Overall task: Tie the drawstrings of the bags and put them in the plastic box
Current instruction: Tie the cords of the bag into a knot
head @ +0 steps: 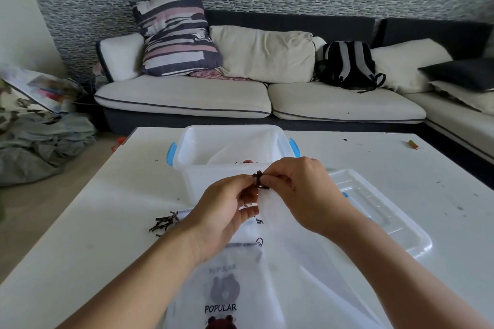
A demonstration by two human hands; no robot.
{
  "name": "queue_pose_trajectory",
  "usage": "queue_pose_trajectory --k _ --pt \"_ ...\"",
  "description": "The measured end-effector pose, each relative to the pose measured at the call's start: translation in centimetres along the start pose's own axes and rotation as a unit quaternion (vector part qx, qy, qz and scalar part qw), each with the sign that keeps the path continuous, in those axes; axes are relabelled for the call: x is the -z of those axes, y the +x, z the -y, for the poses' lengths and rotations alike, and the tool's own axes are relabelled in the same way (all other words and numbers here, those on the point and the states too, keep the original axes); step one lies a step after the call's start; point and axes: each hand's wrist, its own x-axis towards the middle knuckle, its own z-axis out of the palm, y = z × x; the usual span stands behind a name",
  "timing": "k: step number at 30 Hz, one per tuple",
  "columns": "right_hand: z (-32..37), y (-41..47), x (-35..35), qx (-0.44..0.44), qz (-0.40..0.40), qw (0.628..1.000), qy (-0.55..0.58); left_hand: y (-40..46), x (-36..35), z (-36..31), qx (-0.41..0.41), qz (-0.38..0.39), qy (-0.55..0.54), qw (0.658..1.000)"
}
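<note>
Drawstrings (258, 181) of a translucent bag (270, 211) are being pinched by both my left hand (222, 218) and right hand (299, 189), just before the plastic box (230, 147) near the table's (80, 222) far edge.

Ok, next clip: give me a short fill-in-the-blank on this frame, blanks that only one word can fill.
1. Both hands, left hand and right hand, pinch the dark ____ of the translucent bag.
2. The plastic box has clips coloured ____.
3. The clear lid lies on the table, to the ____ of the box.
4. On the sofa stands a black and grey ____.

Missing words: drawstring; blue; right; backpack
</note>
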Motion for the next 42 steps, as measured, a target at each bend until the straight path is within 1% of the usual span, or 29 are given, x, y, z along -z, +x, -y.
queue_pose_trajectory --k 3,6,8,9,11,13,15,18,20,24,27,29,32,34,37,42 --pt "0.0 0.0 -0.1 -0.001 -0.016 1.000 0.010 -0.1 0.1 0.0 -0.039 0.008 0.038 0.999" --pt "0.1 0.1 -0.1 -0.015 -0.016 0.999 0.037 -0.3 0.4 -0.1 -0.056 0.022 0.067 0.996" --pt "0.2 0.0 -0.2 0.004 -0.012 0.999 0.034 -0.3 0.6 -0.1 -0.061 0.024 0.088 0.994" --pt "0.3 -0.1 -0.2 0.011 -0.017 0.999 0.032 -0.2 0.7 0.0 -0.066 0.019 0.101 0.993" --pt "0.4 -0.1 -0.2 -0.001 -0.026 0.999 0.044 -0.1 0.8 0.1 -0.089 -0.007 0.137 0.987" --pt "0.2 0.0 -0.2 -0.029 -0.016 0.998 0.055 -0.1 0.8 0.3 -0.141 -0.031 0.198 0.970" --pt "0.0 0.2 -0.1 -0.051 0.007 0.997 0.063 -0.3 0.6 0.6 -0.201 -0.054 0.253 0.945" --pt "-0.3 0.4 0.0 -0.065 0.019 0.995 0.076 -0.4 0.2 1.2 -0.265 -0.094 0.293 0.914" --pt "-0.3 0.4 0.0 -0.081 0.030 0.991 0.105 -0.2 0.3 1.3 -0.289 -0.115 0.296 0.903" --pt "-0.2 0.2 0.1 -0.124 0.060 0.973 0.185 -0.1 0.6 0.9 -0.305 -0.107 0.299 0.898" --pt "-0.2 0.0 0.4 -0.148 0.088 0.948 0.269 -0.4 0.6 0.7 -0.321 -0.090 0.314 0.889" --pt "-0.2 0.1 0.5 -0.156 0.090 0.935 0.305 -0.6 0.7 0.4 -0.326 -0.072 0.325 0.885" --pt "-0.4 0.2 0.6 -0.160 0.072 0.938 0.300 -1.0 0.5 0.0 -0.304 -0.060 0.296 0.904" --pt "-0.6 0.3 0.4 -0.162 0.068 0.940 0.294 -1.2 0.2 -0.1 -0.290 -0.073 0.279 0.913" --pt "-0.6 0.2 0.1 -0.162 0.064 0.933 0.315 -1.1 0.2 0.2 -0.295 -0.107 0.299 0.901" --pt "-0.6 0.4 0.3 -0.187 0.036 0.915 0.355 -1.3 0.2 0.2 -0.324 -0.101 0.294 0.894"
